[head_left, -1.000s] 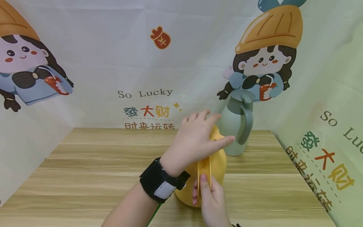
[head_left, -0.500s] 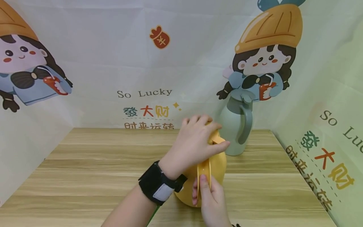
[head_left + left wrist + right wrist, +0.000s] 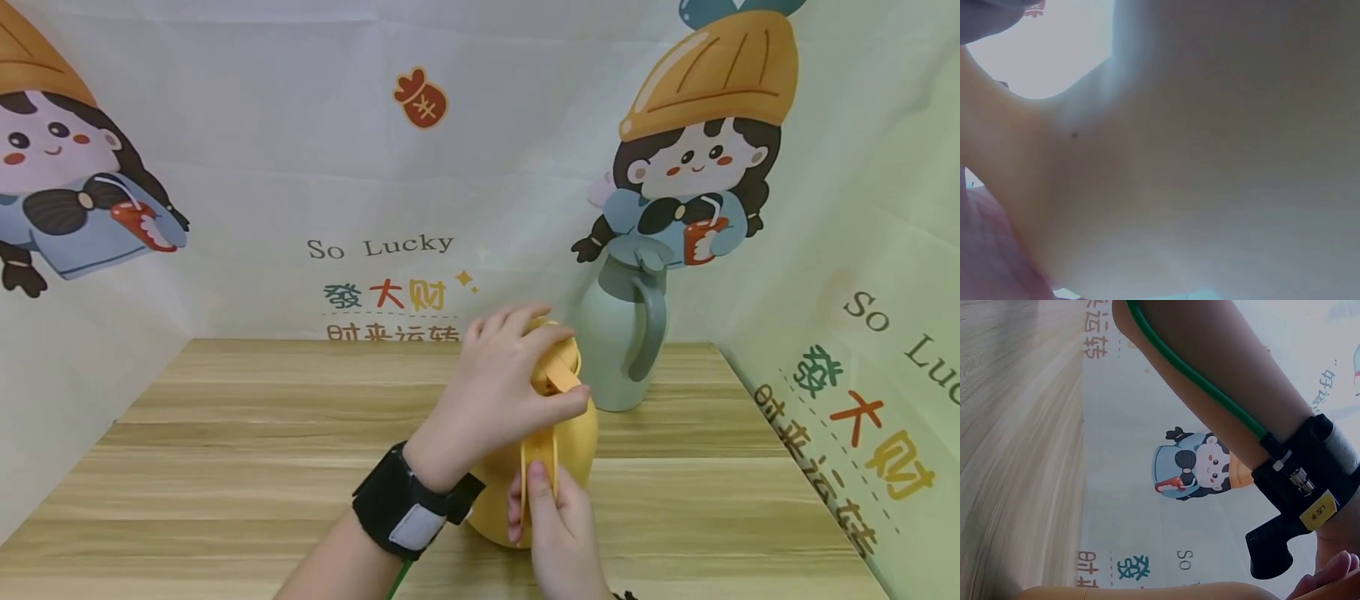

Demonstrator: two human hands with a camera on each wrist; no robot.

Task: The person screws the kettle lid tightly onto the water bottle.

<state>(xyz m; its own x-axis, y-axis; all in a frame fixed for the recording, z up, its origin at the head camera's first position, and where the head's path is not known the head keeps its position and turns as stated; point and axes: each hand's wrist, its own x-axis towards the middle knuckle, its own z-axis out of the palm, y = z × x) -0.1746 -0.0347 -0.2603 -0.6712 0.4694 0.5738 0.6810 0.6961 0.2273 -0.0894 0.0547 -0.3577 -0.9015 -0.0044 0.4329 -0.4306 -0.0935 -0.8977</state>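
A yellow thermos jug point(image 3: 579, 442) stands on the wooden table, its handle turned to the near side. My right hand point(image 3: 558, 521) grips that handle, thumb pressed along its outer face. Over the top, my left hand point(image 3: 495, 375) holds the lid point(image 3: 559, 373), fingers bent round the far side and thumb at the near side. Part of the lid and the spout side are hidden under that hand. In the right wrist view the jug's body point(image 3: 1179, 592) shows as a strip along the bottom. Blurred yellowish surface and skin fill the left wrist view.
A grey-green jug point(image 3: 611, 337) with a darker handle stands just behind and right of the yellow one. A printed backdrop point(image 3: 262, 167) rises at the table's back and sides. A black wrist strap point(image 3: 408, 504) with a green cable sits on the left forearm.
My left hand has come down onto the lid and turned leftward with it; the lid's tab has swung into view between thumb and fingers. The right hand stays on the handle.
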